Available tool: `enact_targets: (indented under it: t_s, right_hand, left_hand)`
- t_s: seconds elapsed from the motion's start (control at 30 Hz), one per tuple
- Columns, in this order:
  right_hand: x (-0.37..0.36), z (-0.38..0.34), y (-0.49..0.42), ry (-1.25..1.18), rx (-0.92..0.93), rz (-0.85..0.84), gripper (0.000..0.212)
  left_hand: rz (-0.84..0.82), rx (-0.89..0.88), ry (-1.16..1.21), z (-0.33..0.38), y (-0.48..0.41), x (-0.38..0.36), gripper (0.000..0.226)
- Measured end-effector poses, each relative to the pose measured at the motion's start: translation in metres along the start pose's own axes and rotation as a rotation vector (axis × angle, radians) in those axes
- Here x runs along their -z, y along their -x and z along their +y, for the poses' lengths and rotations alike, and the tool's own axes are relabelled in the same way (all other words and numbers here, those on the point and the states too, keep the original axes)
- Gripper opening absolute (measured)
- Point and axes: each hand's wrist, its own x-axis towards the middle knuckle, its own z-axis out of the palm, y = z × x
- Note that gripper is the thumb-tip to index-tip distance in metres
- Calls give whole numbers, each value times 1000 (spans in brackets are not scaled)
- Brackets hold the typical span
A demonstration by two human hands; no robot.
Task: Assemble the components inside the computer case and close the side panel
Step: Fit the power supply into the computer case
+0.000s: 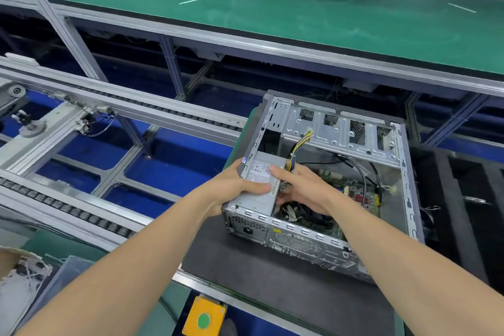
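An open metal computer case (pixel 406 177) lies on its side on a dark mat, side panel off. Inside, a grey power supply (pixel 259 194) with a white label sits in the near left corner. A green motherboard (pixel 351 194) and black cables lie to its right. A yellow and black cable bundle (pixel 301 144) rises from the supply toward the drive cage (pixel 335 128). My left hand (pixel 234 185) grips the supply's left side, thumb across its top. My right hand (pixel 302 188) holds the supply's right edge, fingers curled down beside it into the case.
A roller conveyor (pixel 81 215) with aluminium rails runs on the left. A green shelf (pixel 245 8) spans the back. A yellow box with a green button (pixel 203 319) sits at the near edge. Black foam trays (pixel 463 199) lie to the right of the case.
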Motion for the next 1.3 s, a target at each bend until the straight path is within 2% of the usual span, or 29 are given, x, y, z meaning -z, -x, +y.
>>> enact_targets:
  t_s: [0.13,0.23,0.3,0.43,0.63,0.77,1.07,1.23,1.3]
  right_hand:
    - [-1,-1,1,42,25,19,52]
    - [0,2,0,42,5,-44,60]
    - [0,3,0,21,4,-59,68]
    - [-2,5,-3,57,71,-5,59]
    - [-3,3,-5,84,102,-2,65]
    - [-5,5,-6,119,96,43,60]
    - [-5,7,-6,91,52,39,64]
    - [-2,6,-10,72,13,32,72]
    - [-1,6,-10,81,-17,26,86]
  left_hand:
    - [-3,20,1,1,-2,1,73]
    - [4,-1,-38,0,-2,1,79]
    - [12,-22,-60,0,-2,1,76]
    - [42,-44,-84,-1,-1,1,68]
    - [79,-63,-71,-3,0,0,67]
    - [89,-49,-22,-2,-1,1,72]
    - [90,-29,-16,-3,1,0,88]
    - [162,-52,-53,-2,0,-2,113]
    - [170,-50,-34,-1,2,-2,116]
